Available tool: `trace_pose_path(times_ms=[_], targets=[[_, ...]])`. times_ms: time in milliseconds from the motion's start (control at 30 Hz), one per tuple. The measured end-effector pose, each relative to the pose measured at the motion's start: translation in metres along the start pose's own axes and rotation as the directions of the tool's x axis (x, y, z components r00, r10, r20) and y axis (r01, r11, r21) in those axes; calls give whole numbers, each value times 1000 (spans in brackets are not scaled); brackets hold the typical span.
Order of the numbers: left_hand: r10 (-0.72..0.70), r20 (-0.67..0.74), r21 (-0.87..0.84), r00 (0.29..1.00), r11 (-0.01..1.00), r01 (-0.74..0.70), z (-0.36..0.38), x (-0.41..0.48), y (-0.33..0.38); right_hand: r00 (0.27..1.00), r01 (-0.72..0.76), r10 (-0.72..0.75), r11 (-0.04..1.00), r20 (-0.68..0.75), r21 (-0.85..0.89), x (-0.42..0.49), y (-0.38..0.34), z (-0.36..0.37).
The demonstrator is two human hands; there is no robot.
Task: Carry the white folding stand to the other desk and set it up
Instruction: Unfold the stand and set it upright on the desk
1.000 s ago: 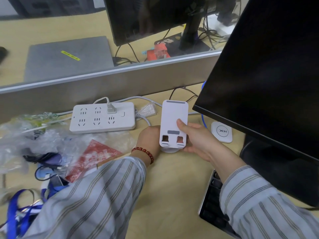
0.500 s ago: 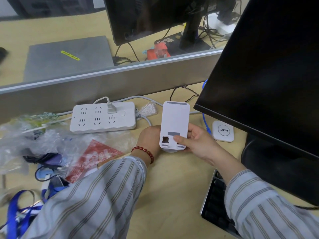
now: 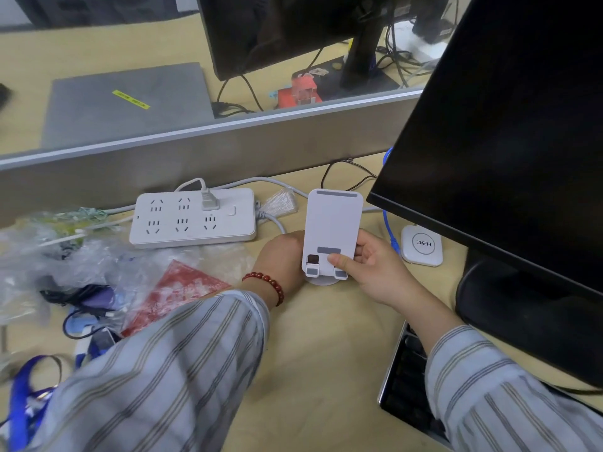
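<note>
The white folding stand (image 3: pixel 333 223) stands upright on the wooden desk (image 3: pixel 319 353), its round base on the desktop and its back plate tilted away from me. Two small grey-tipped lips stick out at the plate's bottom. My right hand (image 3: pixel 375 269) grips the plate's lower right edge, thumb pressed on the right lip. My left hand (image 3: pixel 280 259), a red bead bracelet on its wrist, holds the stand from the left and behind; its fingers are hidden behind the plate.
A white power strip (image 3: pixel 192 220) lies left of the stand. Plastic bags, a red packet (image 3: pixel 176 291) and cables clutter the left. A black monitor (image 3: pixel 509 158) overhangs the right, a white puck (image 3: pixel 422 244) beside its base. A keyboard (image 3: pixel 408 380) lies lower right. A grey divider (image 3: pixel 195 148) runs behind.
My right thumb has slid down from the plate's middle edge onto the right lip, and the stand has settled slightly to the right. My left hand stays behind it.
</note>
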State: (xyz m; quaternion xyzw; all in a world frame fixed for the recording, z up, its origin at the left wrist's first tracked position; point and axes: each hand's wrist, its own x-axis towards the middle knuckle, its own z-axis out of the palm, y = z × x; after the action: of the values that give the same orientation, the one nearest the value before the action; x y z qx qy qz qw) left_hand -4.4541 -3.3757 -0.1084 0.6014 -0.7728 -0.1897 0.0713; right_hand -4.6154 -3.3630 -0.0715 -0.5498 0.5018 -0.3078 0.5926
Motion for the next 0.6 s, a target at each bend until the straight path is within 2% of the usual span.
trace_pose_path(times_ms=[267, 467, 600], targets=[[-37, -14, -22, 999, 999, 37, 5, -4, 3, 998, -33, 38, 994, 47, -100, 2, 1, -1], [-80, 11, -59, 997, 995, 81, 3, -5, 5, 998, -40, 45, 994, 50, -100, 7, 0, -3], [-135, 3, -169, 991, 977, 133, 2, -6, 9, 997, -52, 59, 990, 49, -135, 12, -6, -7]])
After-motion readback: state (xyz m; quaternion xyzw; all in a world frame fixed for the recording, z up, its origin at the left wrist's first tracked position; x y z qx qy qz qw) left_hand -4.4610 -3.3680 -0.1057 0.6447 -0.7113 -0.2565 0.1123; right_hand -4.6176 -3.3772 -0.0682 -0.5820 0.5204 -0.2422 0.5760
